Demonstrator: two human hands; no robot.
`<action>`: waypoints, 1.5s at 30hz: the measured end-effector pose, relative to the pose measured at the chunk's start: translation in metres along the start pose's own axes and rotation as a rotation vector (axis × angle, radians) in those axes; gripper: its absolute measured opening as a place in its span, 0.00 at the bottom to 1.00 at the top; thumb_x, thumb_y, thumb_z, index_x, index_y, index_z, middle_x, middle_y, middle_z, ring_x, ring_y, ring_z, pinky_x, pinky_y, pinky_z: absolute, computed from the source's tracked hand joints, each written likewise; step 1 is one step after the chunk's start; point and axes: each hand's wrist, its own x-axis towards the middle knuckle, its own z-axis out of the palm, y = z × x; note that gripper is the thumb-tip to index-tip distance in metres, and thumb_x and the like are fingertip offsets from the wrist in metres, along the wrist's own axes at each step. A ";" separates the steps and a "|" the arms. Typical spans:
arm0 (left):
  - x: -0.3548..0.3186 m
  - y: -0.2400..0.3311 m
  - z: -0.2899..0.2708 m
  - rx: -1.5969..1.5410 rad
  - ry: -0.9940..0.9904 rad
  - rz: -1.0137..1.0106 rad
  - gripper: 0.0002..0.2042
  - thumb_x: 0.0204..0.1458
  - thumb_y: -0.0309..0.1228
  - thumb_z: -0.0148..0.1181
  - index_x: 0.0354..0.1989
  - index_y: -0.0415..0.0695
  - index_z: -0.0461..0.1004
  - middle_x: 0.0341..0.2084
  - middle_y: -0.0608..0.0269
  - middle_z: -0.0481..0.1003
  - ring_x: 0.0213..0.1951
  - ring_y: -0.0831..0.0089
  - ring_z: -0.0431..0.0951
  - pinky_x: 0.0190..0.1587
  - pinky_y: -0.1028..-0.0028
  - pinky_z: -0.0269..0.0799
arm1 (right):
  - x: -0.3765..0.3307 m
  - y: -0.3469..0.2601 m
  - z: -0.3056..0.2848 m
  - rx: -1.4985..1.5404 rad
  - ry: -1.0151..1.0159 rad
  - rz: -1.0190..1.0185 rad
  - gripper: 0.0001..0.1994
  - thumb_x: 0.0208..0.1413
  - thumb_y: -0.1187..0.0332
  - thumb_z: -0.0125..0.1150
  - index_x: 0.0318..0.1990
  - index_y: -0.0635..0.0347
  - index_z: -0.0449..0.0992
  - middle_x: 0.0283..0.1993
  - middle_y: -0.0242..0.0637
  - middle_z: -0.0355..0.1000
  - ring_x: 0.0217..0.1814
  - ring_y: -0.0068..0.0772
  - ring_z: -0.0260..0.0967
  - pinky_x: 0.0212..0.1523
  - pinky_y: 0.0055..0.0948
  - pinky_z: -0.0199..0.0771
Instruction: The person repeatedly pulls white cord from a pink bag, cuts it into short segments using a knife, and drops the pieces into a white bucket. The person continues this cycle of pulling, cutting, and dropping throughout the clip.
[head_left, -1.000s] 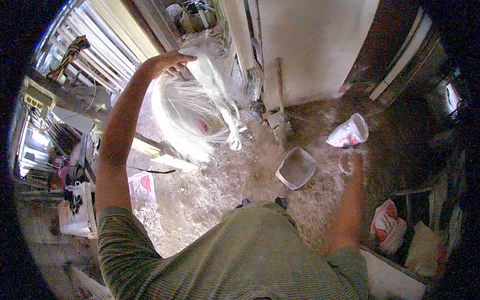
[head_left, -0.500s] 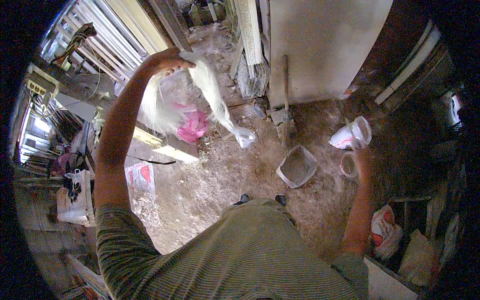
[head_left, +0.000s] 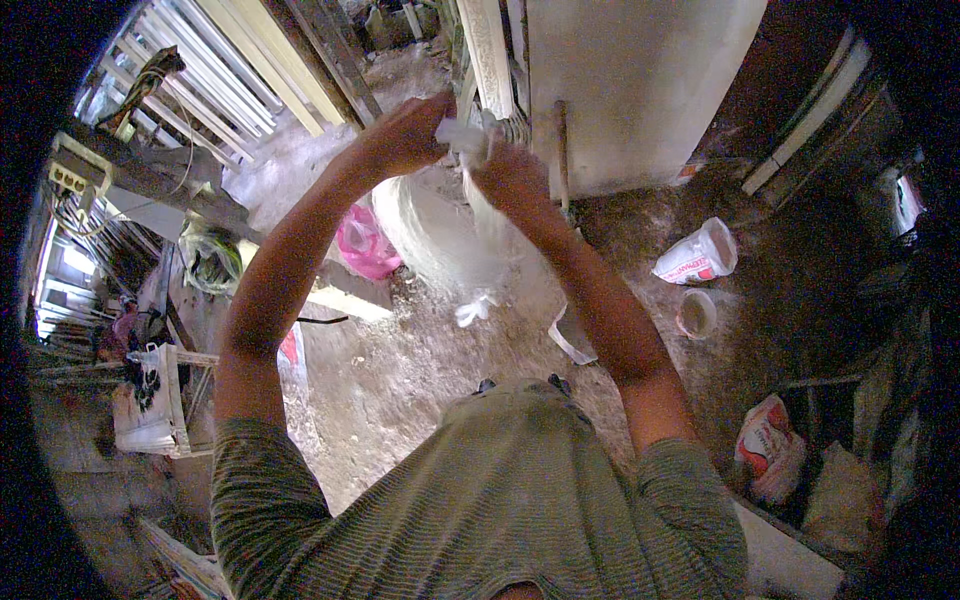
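The white bag [head_left: 440,235] hangs in front of the person, above the dusty floor [head_left: 400,370]. Both hands close on its top: the left hand [head_left: 405,135] and the right hand [head_left: 512,172] pinch it together. Left of the bag lies a pink bag [head_left: 362,243]; to the right, well apart, lie a cup [head_left: 698,255] and a lid [head_left: 696,313]. Behind the bag stands a white panel [head_left: 630,90]. The right forearm hides most of a clear tub [head_left: 568,335]. The rim of the view is dark.

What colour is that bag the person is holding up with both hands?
The plastic bag is a translucent milky white, seen in the head view, gripped at its top by both hands.
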 end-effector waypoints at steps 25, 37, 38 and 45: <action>-0.005 0.005 0.046 -1.093 0.303 -0.210 0.15 0.44 0.23 0.58 0.44 0.41 0.73 0.27 0.65 0.74 0.23 0.79 0.72 0.21 0.79 0.63 | 0.072 -0.015 -0.130 0.089 0.162 -0.109 0.17 0.46 0.59 0.60 0.43 0.54 0.79 0.32 0.45 0.77 0.35 0.45 0.76 0.39 0.37 0.76; 0.060 -0.011 0.060 -1.366 -0.516 0.102 0.15 0.42 0.36 0.61 0.35 0.39 0.77 0.35 0.58 0.79 0.23 0.80 0.69 0.27 0.82 0.62 | 0.088 0.001 -0.146 0.408 -0.077 -0.069 0.14 0.45 0.55 0.61 0.32 0.53 0.81 0.28 0.41 0.77 0.27 0.39 0.76 0.35 0.36 0.77; 0.059 -0.010 0.065 -1.320 -0.460 0.104 0.14 0.42 0.36 0.61 0.34 0.40 0.77 0.34 0.58 0.79 0.23 0.79 0.69 0.27 0.80 0.62 | 0.088 0.005 -0.144 0.421 -0.081 -0.070 0.13 0.45 0.55 0.61 0.32 0.51 0.81 0.28 0.40 0.78 0.26 0.38 0.76 0.34 0.35 0.77; 0.077 -0.020 0.109 -1.318 -0.668 -0.082 0.14 0.42 0.38 0.60 0.32 0.40 0.75 0.22 0.65 0.75 0.22 0.76 0.69 0.25 0.77 0.64 | 0.088 0.043 -0.137 0.113 -0.112 -0.388 0.09 0.50 0.58 0.55 0.33 0.48 0.79 0.29 0.34 0.75 0.27 0.34 0.73 0.29 0.35 0.74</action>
